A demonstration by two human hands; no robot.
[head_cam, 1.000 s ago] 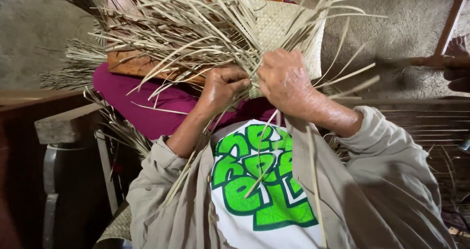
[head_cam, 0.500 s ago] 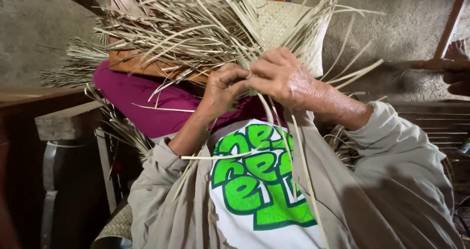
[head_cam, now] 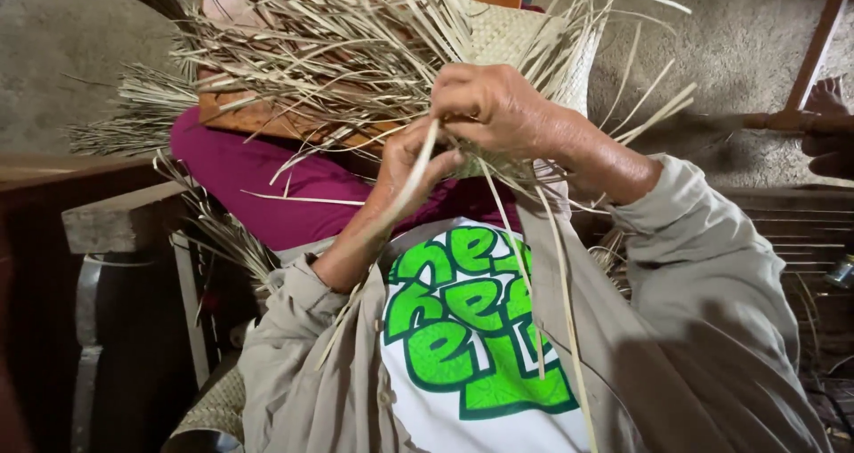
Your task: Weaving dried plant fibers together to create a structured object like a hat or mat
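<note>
A half-woven straw mat [head_cam: 520, 36] rests on my lap, with several loose pale strips [head_cam: 329, 44] fanning out from its edge. My left hand [head_cam: 402, 170] sits at the mat's near edge, fingers curled around a single flat strip [head_cam: 418, 170] that runs up across it. Just above and partly over it, my right hand [head_cam: 494, 106] is pinched on a few strips [head_cam: 525, 266] that hang down over my white and green shirt. The fingertips of both hands are partly hidden among the straw.
A wooden board [head_cam: 258, 119] lies under the straw on magenta cloth [head_cam: 253, 186]. A dark wooden bench [head_cam: 116, 226] stands at the left. Another person's foot [head_cam: 827, 97] rests by a wooden pole [head_cam: 814, 44] at the right, on a grey concrete floor [head_cam: 747, 35].
My right hand has risen and shifted left, over the left hand, drawing strips with it. The left hand dropped slightly, and one strip now stands across its fingers.
</note>
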